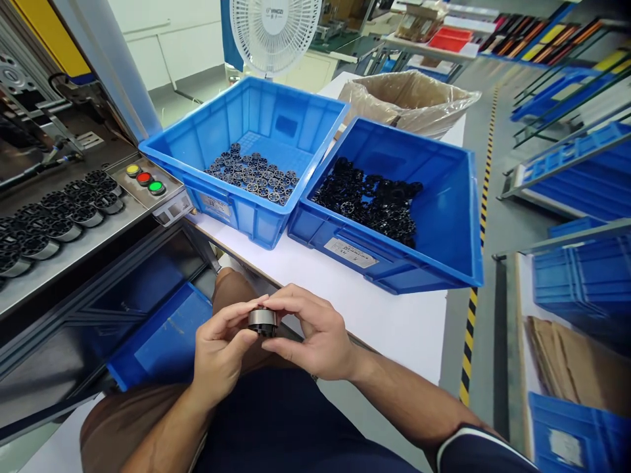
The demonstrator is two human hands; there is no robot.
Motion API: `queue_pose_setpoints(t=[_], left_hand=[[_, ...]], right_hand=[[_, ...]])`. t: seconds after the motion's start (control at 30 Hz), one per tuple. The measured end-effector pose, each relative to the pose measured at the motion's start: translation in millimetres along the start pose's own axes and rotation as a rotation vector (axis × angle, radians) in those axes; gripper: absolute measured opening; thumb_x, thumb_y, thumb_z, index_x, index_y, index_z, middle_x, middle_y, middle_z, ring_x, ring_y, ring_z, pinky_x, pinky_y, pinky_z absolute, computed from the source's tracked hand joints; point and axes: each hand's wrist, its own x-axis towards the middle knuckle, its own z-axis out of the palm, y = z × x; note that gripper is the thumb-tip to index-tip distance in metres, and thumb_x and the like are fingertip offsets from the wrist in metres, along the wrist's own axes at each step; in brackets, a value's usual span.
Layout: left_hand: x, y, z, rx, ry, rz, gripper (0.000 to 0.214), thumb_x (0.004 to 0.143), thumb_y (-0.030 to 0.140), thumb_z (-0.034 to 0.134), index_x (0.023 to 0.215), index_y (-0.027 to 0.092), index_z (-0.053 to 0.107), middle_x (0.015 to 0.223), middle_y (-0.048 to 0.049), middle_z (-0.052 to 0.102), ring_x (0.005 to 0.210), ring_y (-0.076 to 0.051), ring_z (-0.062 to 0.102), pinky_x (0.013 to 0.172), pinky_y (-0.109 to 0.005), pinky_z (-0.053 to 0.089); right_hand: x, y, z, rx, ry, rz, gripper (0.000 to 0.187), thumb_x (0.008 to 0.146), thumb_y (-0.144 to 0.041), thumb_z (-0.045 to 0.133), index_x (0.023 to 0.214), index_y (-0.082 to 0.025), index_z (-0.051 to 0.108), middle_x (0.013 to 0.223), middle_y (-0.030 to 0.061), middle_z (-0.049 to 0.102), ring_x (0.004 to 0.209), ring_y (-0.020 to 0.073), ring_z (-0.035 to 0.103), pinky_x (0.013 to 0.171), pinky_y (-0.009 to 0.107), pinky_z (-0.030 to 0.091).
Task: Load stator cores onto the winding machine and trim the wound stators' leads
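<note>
Over my lap, my left hand (224, 345) and my right hand (315, 332) both grip one small round part with a silver metal ring and black plastic ends (262, 320). The fingertips and thumbs press on it from either side, hiding its top and edges in part. Beyond my hands, a blue bin (231, 210) on the left has many metal-ringed black parts (254, 174) at its bottom. Against it stands a darker blue bin (384, 263) with a heap of black plastic parts (365, 200).
At left, a metal machine bench (113, 226) bears rows of ringed parts (62, 217) and a button box (162, 194) with yellow, red and green buttons. A white fan (275, 33) and a plastic-lined carton (414, 98) stand behind the bins. Below the bench sits another blue bin (167, 341).
</note>
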Motion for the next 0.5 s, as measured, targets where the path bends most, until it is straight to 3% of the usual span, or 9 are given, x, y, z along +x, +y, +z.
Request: queue_pose_setpoints(t=[0.23,0.4,0.5], left_hand=[[-2,-9,2.5,-0.131,0.056,-0.009,0.024,0.084,0.029,0.076,0.108,0.028,0.075,0.117,-0.0059,0.076,0.116,-0.023,0.069,0.099,-0.030,0.055],[3,17,-3.3,-0.070,-0.121,-0.135,0.049,0.076,0.037,0.083,0.121,0.025,0.071,0.119,-0.0111,0.075,0.106,-0.027,0.073,0.093,-0.033,0.058],[4,32,-7.3,0.029,-0.186,-0.251,0.049,0.081,0.035,0.078,0.128,0.023,0.068,0.113,-0.0125,0.077,0.100,-0.027,0.073,0.087,-0.033,0.059]], right_hand=[[5,-2,-2,-0.034,-0.018,-0.031,0.037,0.085,-0.015,0.073,0.120,-0.017,0.066,0.100,0.0109,0.072,0.084,0.0170,0.065,0.070,0.031,0.059],[14,-3,-12,-0.015,-0.182,-0.069,0.033,0.084,-0.016,0.073,0.117,-0.015,0.066,0.095,0.0092,0.071,0.081,0.0156,0.065,0.071,0.029,0.058],[20,-2,-15,-0.007,-0.236,-0.086,0.029,0.085,-0.017,0.073,0.113,-0.015,0.068,0.097,0.0088,0.068,0.086,0.0160,0.065,0.075,0.030,0.058]])
